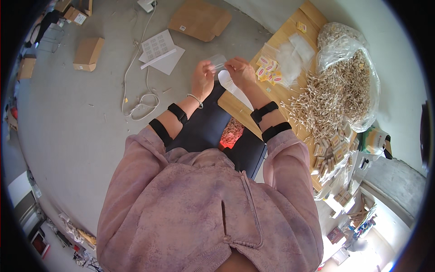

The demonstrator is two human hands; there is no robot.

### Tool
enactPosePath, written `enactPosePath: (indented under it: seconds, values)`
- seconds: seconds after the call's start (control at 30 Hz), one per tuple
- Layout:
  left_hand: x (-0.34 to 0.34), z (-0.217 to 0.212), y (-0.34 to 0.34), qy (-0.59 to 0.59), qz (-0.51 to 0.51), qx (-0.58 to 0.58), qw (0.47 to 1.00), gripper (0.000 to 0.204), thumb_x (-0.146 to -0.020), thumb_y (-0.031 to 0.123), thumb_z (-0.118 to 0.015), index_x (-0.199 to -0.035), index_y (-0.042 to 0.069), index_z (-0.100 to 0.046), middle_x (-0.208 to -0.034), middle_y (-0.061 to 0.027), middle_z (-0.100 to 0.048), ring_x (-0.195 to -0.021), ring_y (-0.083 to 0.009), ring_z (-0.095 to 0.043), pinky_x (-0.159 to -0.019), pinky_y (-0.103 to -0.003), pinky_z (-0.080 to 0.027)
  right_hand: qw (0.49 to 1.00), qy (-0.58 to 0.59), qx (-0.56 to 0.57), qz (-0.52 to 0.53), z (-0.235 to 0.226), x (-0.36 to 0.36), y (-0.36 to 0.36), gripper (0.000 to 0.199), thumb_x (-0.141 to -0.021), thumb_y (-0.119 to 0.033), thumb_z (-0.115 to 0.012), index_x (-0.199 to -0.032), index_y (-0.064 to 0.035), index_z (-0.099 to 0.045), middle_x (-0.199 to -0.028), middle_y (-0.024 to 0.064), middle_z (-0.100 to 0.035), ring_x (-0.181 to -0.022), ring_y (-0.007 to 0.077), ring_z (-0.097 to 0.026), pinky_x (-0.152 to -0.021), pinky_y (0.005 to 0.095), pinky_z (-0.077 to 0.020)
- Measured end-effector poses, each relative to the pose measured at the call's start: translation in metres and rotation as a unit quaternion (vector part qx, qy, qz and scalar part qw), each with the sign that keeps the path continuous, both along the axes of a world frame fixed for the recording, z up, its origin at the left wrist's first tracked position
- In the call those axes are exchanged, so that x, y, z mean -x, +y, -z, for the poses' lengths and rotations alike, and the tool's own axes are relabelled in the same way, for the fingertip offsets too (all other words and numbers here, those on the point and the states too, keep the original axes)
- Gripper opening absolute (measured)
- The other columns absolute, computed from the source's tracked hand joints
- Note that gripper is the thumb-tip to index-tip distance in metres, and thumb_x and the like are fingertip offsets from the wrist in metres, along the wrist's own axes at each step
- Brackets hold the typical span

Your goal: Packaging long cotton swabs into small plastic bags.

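Over the near left corner of the wooden table [283, 47], a small clear plastic bag [218, 60] is stretched between my hands. My left hand [203, 80] pinches one side of it. On the opposite side, the fingers of my right hand [242, 72] are closed on its edge. Just below the hands lies a white paper piece [232, 86], partly covered by my right wrist. To the right of that hand are yellow-and-white cards [268, 70] and a stack of clear plastic bags [299, 52].
A big heap of cotton swabs [317, 106] spills from a clear sack [374, 90]. Small packed bundles [333, 152] lie at the table's right. A red bag [230, 133] sits between my legs. Cardboard [199, 20], paper sheets [158, 47] and a white cable [136, 115] lie on the floor.
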State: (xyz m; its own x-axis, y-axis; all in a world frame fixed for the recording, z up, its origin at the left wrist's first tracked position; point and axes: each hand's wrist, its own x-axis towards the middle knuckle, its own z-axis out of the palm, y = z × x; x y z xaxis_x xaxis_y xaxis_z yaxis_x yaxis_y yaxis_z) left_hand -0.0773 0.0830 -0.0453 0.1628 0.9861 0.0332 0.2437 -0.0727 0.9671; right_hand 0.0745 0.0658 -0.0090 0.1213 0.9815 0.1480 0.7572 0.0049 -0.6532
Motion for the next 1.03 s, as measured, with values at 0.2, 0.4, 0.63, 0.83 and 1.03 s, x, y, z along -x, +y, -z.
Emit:
enactPosePath:
  seconds: [0.2,0.4,0.63,0.83,1.03]
  values:
    - [-0.003,-0.012,0.006,-0.259,-0.068,0.276,0.923,0.031,-0.082,-0.003,-0.045,-0.113,-0.007,-0.042,-0.098,-0.0189,-0.059,-0.089,-0.0236,-0.062,-0.081,-0.033,-0.052,0.998,-0.051,-0.017,-0.04,0.008,-0.007,0.001,0.004,-0.077,-0.016,-0.062,-0.08,-0.0146,-0.065,-0.077,0.0025,-0.059,-0.08,0.0247,-0.059,-0.066,0.0361,-0.0492]
    - [-0.008,-0.011,0.003,-0.191,-0.045,0.265,0.944,0.031,-0.085,0.001,-0.048,-0.114,-0.007,-0.042,-0.1,-0.0191,-0.059,-0.085,-0.0222,-0.063,-0.076,-0.029,-0.053,0.996,-0.053,-0.03,-0.059,0.015,-0.012,0.004,0.003,-0.076,-0.016,-0.064,-0.078,-0.0146,-0.065,-0.076,0.0023,-0.059,-0.081,0.0241,-0.059,-0.066,0.0363,-0.0493]
    - [-0.009,-0.007,0.004,-0.212,-0.051,0.274,0.937,0.034,-0.087,0.007,-0.054,-0.115,-0.008,-0.041,-0.104,-0.0187,-0.056,-0.092,-0.0229,-0.061,-0.08,-0.032,-0.054,0.997,-0.051,-0.008,-0.061,0.014,-0.012,0.009,0.002,-0.078,-0.017,-0.061,-0.076,-0.0168,-0.063,-0.08,-0.0008,-0.06,-0.084,0.0225,-0.058,-0.068,0.0362,-0.0495]
    - [-0.012,-0.017,-0.006,-0.21,-0.048,0.278,0.936,0.035,-0.087,0.007,-0.054,-0.116,-0.007,-0.041,-0.103,-0.0185,-0.056,-0.091,-0.0212,-0.061,-0.08,-0.032,-0.054,0.995,-0.028,-0.004,-0.097,0.009,-0.024,0.005,0.002,-0.077,-0.017,-0.062,-0.077,-0.0165,-0.064,-0.08,-0.0009,-0.061,-0.083,0.0227,-0.059,-0.069,0.0358,-0.0496]
    - [-0.011,-0.009,-0.018,-0.167,-0.029,0.269,0.948,0.043,-0.086,0.014,-0.06,-0.119,-0.004,-0.041,-0.105,-0.0168,-0.057,-0.09,-0.0205,-0.06,-0.079,-0.031,-0.053,0.987,-0.031,0.062,-0.142,0.0,-0.032,0.003,0.01,-0.072,-0.017,-0.067,-0.08,-0.0133,-0.066,-0.083,-0.0003,-0.063,-0.088,0.0227,-0.058,-0.074,0.0362,-0.0492]
